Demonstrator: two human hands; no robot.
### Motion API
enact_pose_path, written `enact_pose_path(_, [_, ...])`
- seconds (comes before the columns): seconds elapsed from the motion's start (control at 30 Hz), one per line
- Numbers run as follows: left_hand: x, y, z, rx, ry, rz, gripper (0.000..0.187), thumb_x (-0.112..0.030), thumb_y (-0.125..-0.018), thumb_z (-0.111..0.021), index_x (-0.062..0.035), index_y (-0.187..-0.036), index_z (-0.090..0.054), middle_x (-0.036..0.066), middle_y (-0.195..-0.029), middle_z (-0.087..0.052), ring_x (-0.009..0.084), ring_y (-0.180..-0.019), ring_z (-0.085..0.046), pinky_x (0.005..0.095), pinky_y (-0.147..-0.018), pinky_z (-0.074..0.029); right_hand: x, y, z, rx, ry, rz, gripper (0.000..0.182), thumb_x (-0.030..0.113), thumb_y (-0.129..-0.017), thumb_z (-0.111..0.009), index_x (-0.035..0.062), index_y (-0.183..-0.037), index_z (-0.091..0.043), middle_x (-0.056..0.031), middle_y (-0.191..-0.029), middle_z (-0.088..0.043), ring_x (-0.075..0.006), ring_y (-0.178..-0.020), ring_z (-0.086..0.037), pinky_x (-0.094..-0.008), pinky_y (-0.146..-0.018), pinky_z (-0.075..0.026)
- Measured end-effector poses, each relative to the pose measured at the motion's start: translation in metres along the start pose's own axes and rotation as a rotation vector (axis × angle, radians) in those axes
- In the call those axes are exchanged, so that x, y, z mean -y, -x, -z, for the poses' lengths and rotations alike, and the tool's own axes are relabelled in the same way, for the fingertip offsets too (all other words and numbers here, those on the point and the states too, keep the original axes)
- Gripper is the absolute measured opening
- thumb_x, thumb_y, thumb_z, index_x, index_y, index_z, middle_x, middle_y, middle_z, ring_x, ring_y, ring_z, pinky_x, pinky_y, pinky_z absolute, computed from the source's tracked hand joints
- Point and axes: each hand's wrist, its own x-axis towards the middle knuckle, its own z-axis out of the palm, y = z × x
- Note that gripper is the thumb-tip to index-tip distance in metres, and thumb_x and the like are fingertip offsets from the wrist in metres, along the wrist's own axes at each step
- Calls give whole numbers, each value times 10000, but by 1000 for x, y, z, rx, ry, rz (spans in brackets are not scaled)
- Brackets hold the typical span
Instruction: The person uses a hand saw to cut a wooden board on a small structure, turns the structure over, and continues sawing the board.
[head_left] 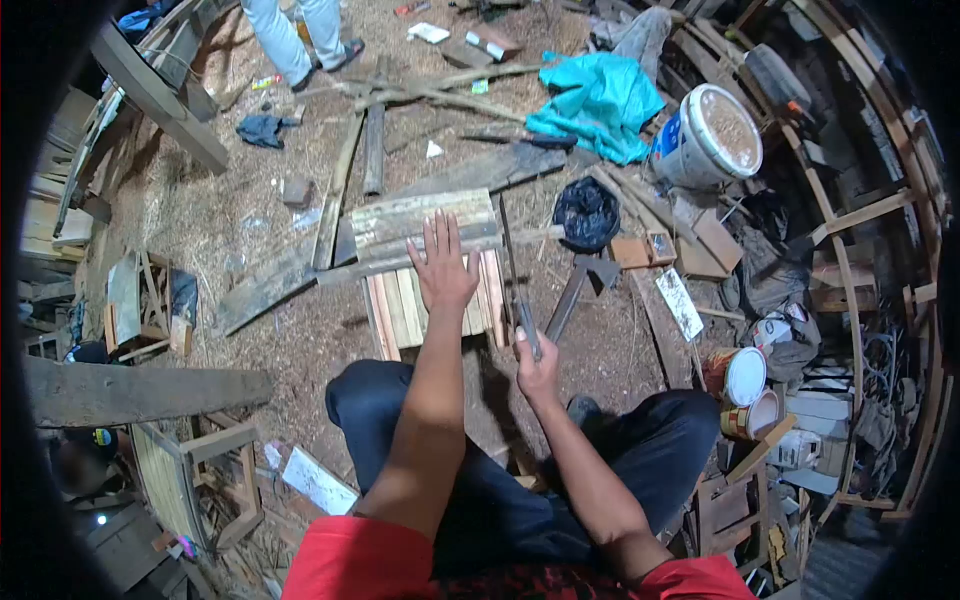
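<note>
My left hand point(447, 272) presses flat on a wooden piece made of slats, fingers spread. Its pale upper boards point(390, 225) lie across a greyish batten, and upright slats point(400, 305) run down toward my knees. In my right hand point(538, 370) is the handle of a saw point(508, 250), fingers wrapped round it. The thin dark blade appears nearly edge-on and points away from me, right along the right end of the boards. Just right of the saw lies a hatchet point(568, 298), its dark head away from me.
A black plastic bag point(587, 215), a turquoise sheet point(600, 105) and a large white bucket point(706, 138) are to the right. Paint cans point(745, 376) stand nearer. A thick beam point(145, 393) juts in from the left. Beyond the boards, a person's legs point(290, 40) show.
</note>
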Motion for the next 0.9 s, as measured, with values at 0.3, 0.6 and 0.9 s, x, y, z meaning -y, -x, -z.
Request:
enact_pose_path(0.3, [0,1,-1,1,-35,15,731,-490,-985,-424,-129,-1585,-212,62,-1659,-171,272,-1529,-133,584,-1210,-33,-10,-4,13,40,-41,-84,342,260,-956,-596,52,-703,-497,33,-635,-406,-86,-630,-402,-309,-554,-333])
enact_pose_path(0.6, [4,3,-1,11,-56,21,753,-512,-976,-424,-153,-1593,-182,33,-1669,-131,253,-1533,-117,580,-1212,-60,-9,-25,1,0,-57,-54,362,274,-971,-593,58,-686,-537,33,-608,-420,-85,-601,-415,-313,-542,-340])
enact_pose_path(0.9, [4,3,-2,-19,-16,6,736,-486,-977,-441,-142,-1587,-215,54,-1660,-174,274,-1527,-148,574,-1214,-28,-44,-1,8,-73,52,15,368,264,-971,-610,45,-686,-531,14,-591,-413,-96,-574,-415,-325,-521,-329])
